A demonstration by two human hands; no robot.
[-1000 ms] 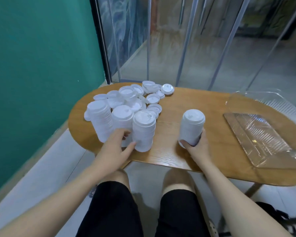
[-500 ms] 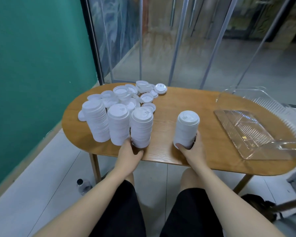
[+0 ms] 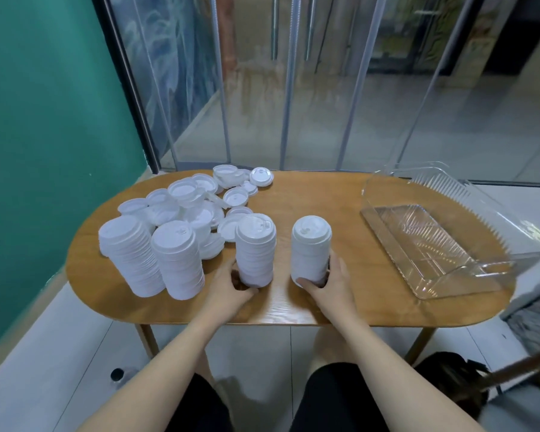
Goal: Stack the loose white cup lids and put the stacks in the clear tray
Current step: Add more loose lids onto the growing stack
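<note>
Two tall stacks of white lids stand side by side near the table's front edge. My left hand (image 3: 229, 288) grips the base of the left stack (image 3: 255, 249). My right hand (image 3: 328, 283) grips the base of the right stack (image 3: 310, 249). Two more stacks (image 3: 156, 254) stand together further left. Behind them lies a heap of loose white lids (image 3: 200, 198). The clear tray (image 3: 430, 244) lies at the right end of the table, with nothing in it.
The oval wooden table (image 3: 293, 194) backs onto glass panels, with a teal wall at the left. A bottle (image 3: 119, 374) stands on the floor under the left end. A dark bag (image 3: 449, 381) lies on the floor at the lower right.
My left hand has pulled one stack away from the group of three and slid it right, close to the stack in my right hand.
</note>
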